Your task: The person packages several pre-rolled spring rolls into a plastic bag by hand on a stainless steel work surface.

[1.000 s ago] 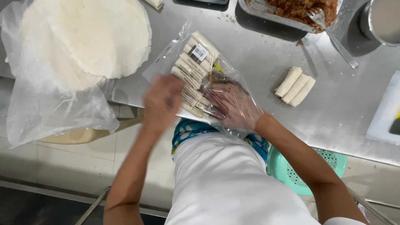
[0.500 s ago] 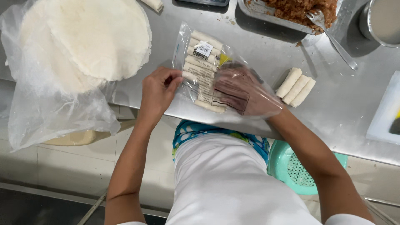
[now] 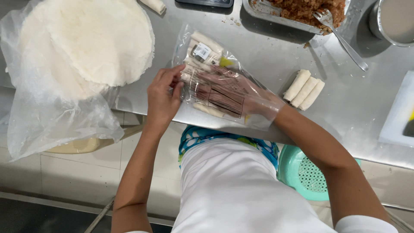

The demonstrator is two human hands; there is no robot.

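Observation:
A clear plastic bag point(image 3: 202, 54) filled with several pale spring rolls lies near the front edge of the steel table point(image 3: 258, 51). My right hand point(image 3: 228, 90), in a thin clear glove, is pushed inside the bag's open end among the rolls. My left hand point(image 3: 164, 97), bare, pinches the bag's left edge. Three finished rolls point(image 3: 304, 89) lie side by side on the table just right of the bag.
A stack of round white wrappers point(image 3: 92, 41) sits on a loose plastic sheet point(image 3: 47, 116) at the left. A metal tray of brown filling point(image 3: 302, 11) with a fork point(image 3: 340, 36) stands at the back, a metal pot point(image 3: 394, 19) at the far right, a white board point(image 3: 399, 116) beside it. A green basket point(image 3: 302, 172) sits below the table edge.
The bag has turned and slid toward the right. My right hand has gone deeper into it, and my left hand has shifted from on top of the bag to its left edge.

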